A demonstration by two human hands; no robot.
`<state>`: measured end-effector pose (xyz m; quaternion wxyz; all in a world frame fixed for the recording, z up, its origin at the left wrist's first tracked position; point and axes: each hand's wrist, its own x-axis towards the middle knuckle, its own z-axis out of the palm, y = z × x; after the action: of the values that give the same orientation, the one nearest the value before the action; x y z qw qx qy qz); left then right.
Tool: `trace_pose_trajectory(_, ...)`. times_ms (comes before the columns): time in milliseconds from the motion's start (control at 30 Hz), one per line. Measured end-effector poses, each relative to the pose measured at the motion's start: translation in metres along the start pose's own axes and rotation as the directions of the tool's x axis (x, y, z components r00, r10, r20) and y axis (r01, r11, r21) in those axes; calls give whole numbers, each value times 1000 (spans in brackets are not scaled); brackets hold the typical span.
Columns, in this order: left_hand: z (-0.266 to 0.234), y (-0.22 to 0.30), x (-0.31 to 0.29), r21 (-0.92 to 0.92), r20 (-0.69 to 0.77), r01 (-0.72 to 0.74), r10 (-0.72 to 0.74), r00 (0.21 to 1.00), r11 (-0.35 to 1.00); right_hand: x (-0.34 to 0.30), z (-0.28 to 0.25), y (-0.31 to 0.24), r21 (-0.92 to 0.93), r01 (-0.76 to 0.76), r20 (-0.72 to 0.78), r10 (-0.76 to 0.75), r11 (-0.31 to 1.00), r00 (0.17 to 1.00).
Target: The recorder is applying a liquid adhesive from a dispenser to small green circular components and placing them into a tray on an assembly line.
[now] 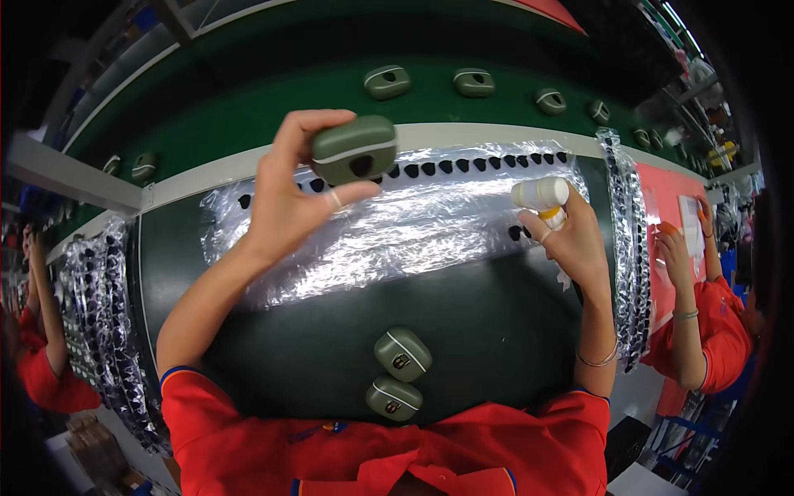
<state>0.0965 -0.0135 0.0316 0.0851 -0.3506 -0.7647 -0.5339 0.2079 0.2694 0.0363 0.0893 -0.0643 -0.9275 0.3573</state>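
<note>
The left hand [289, 194] is holding a green case [356, 142] in a thumb-and-finger grip by the film's [356, 236] far edge, the right hand [579, 241] is gripping a white bottle [538, 194] well apart, and keeping fingertips off the case's black patch [361, 166] is probably aiding clean handling.

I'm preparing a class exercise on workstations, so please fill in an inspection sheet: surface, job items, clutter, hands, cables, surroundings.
Surface: dark worktop, partly covered by plastic sheeting
Job items: two green cases near the person; row of dark pieces along the sheeting
Clutter: plastic-wrapped strips, both sides
Hands: left hand holds a green case; right hand, a white cylindrical object
Cables: nothing seen on the worktop
Surroundings: people in red, both sides
</note>
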Motion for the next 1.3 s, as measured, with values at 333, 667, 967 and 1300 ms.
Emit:
trace_pose_trajectory(333,2,18,-8,65,52,-273,270,961,960,-5,11,-8,60,-9,47,6,998,999)
trace_pose_trajectory(667,45,10,-29,144,268,-148,106,958,978,-7,18,-11,123,166,17,-170,978,985)
trace_pose_trajectory(967,56,-12,-43,291,234,-153,85,969,944,-15,21,-72,169,639,-177,-615,751,769)
trace_pose_trajectory(1300,57,-10,-42,301,257,-118,39,966,946,-7,17,-54,207,162,179,-200,965,963)
